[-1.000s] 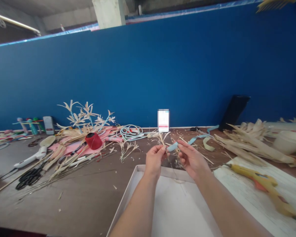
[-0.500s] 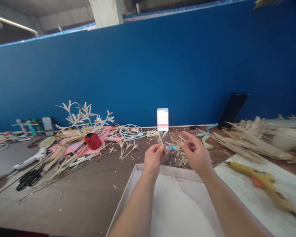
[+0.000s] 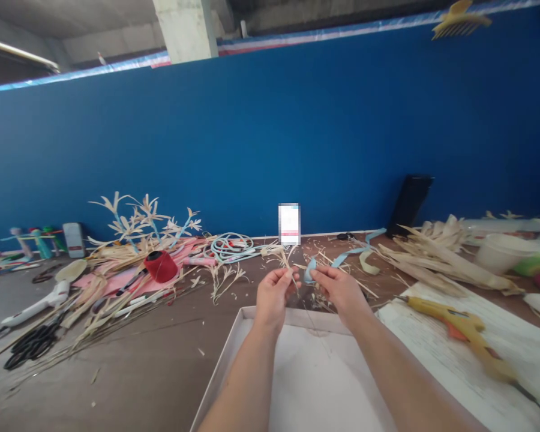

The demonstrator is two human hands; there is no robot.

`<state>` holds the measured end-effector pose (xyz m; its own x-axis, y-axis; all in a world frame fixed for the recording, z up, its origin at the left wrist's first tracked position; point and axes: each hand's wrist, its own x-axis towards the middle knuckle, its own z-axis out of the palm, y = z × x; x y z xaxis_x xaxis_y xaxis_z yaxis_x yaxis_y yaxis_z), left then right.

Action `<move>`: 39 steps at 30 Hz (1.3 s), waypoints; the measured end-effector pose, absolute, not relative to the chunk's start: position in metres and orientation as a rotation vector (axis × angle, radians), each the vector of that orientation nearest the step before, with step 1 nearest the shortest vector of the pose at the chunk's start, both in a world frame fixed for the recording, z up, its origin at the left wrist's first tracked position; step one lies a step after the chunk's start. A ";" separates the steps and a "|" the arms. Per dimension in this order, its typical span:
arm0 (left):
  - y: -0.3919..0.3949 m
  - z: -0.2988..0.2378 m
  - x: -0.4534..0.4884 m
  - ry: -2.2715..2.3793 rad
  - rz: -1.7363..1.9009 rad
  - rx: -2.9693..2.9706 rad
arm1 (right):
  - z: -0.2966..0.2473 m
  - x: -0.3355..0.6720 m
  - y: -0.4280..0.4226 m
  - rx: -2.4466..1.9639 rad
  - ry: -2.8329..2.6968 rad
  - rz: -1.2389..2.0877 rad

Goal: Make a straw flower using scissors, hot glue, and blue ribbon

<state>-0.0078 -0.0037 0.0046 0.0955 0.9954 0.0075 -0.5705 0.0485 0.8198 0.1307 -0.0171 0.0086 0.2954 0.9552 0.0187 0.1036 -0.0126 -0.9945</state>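
Above the far rim of a shallow white box (image 3: pixel 274 314), both hands work close together. My left hand (image 3: pixel 274 294) pinches the stem of a pale straw-like flower (image 3: pixel 288 258), its split petals pointing up and a thin stem trailing below the fingers. A short way to the right, my right hand (image 3: pixel 337 288) is closed on a light blue ribbon (image 3: pixel 311 270), which curls up between the two hands. Loose pale shavings lie on the table behind the fingers.
At the left are finished pale flowers (image 3: pixel 150 213), a red thread spool (image 3: pixel 161 266), black scissors (image 3: pixel 32 348) and a white tool (image 3: pixel 36 307). A yellow glue gun (image 3: pixel 465 321) rests on paper at the right, before dried husks (image 3: pixel 454 258). A blue partition (image 3: pixel 270 132) stands behind.
My right hand has gone from spread fingers to a pinch on the blue ribbon. The left hand keeps its hold on the flower. The view has shifted slightly.
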 end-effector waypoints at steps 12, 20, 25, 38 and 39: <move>-0.006 0.010 -0.005 0.711 1.315 0.814 | 0.012 0.118 -0.015 -1.237 -0.888 1.066; -0.004 0.010 -0.004 0.714 1.270 0.892 | 0.022 0.113 -0.024 -1.067 -0.848 1.308; -0.003 0.010 -0.004 0.679 1.230 0.936 | 0.018 0.116 -0.023 -1.133 -0.908 1.257; -0.001 0.010 -0.001 0.692 1.277 0.857 | 0.019 0.195 -0.018 -2.222 -1.413 0.343; -0.001 0.010 -0.001 0.689 1.276 0.857 | 0.018 0.201 -0.019 -2.302 -1.453 0.360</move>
<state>-0.0006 -0.0007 0.0102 0.1745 0.9844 0.0226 -0.5210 0.0728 0.8504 0.2009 -0.0185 0.0179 0.4289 0.9033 -0.0076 0.8023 -0.3847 -0.4564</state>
